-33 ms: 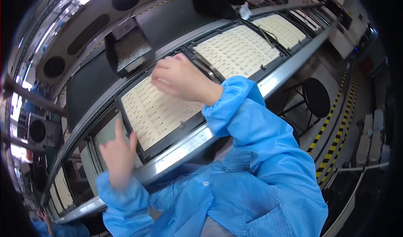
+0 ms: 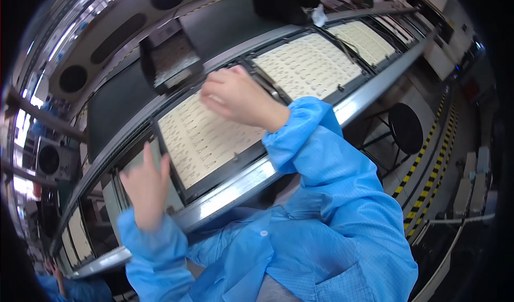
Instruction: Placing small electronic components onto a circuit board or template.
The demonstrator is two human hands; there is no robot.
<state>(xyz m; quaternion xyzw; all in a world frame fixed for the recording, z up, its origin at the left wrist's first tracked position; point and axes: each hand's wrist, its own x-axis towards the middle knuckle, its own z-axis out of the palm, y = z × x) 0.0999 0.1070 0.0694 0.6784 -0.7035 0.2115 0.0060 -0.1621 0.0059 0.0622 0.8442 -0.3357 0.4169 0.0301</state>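
My right hand (image 2: pixel 235 98) is held over the upper right part of a cream panel (image 2: pixel 198 147) in a dark frame. Its fingers curl together, and whatever they may hold is hidden. Rows of small dark printed marks cover the panel. Just left of the frame, my left hand (image 2: pixel 147 189) holds nothing, with the index finger stretched out and the thumb apart. A pale green-grey surface (image 2: pixel 172 197) shows beneath it. Beyond the panel stands a black bin (image 2: pixel 147 69) full of small pieces too fine to make out.
More framed cream panels (image 2: pixel 308 64) continue along the metal-railed line (image 2: pixel 249 179) to the right. A dark belt (image 2: pixel 225 26) runs behind it. A black stool (image 2: pixel 405 128) stands at right, near yellow-black floor stripes (image 2: pixel 428 173). At lower left, another person's hand (image 2: pixel 53 270) shows.
The view has shifted slightly, so the panels and bin sit a little farther right. My left hand has moved slightly left relative to the panel. My right hand stays curled over it.
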